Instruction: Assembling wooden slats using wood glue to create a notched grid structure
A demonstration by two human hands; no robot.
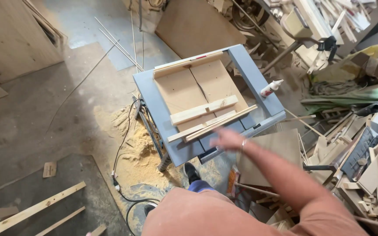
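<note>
Workshop clutter lying around the saw

A white glue bottle is resting on the right edge of the grey table, sawdust is piling on the floor beside a black cable, long wooden planks are lying lower left, and offcuts are heaping up at right, with what may be a clamp beyond.

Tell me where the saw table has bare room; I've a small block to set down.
The grey left margin of the table is bare, as is the right margin above the glue bottle. The sled fills the middle; strips and the right hand crowd the near edge. The scrap pile to the right is packed.
</note>
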